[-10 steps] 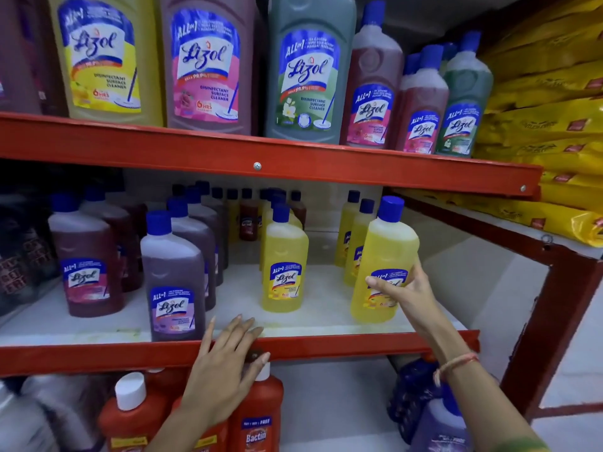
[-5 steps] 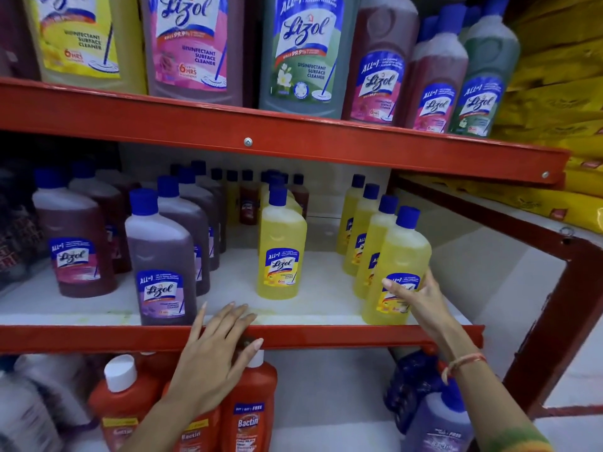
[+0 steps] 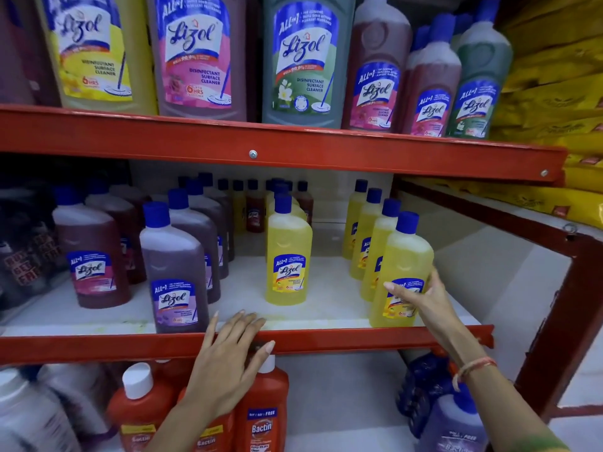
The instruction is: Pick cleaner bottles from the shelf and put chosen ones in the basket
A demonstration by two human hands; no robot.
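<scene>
Head view, left hand [image 3: 228,360] at 6 o'clock, fingers spread flat on the red shelf edge [image 3: 98,349], right hand [image 3: 424,298] at 4 o'clock, fingers wrapped round the front yellow cleaner bottle [image 3: 406,256], standing upright on the middle shelf, more yellow bottles [image 3: 368,230] behind toward 2 o'clock.

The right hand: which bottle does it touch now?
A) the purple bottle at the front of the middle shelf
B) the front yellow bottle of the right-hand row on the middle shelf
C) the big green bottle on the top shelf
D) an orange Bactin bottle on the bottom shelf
B: the right hand lies around the label of the front yellow bottle, while the left hand rests on the red shelf edge.
</scene>
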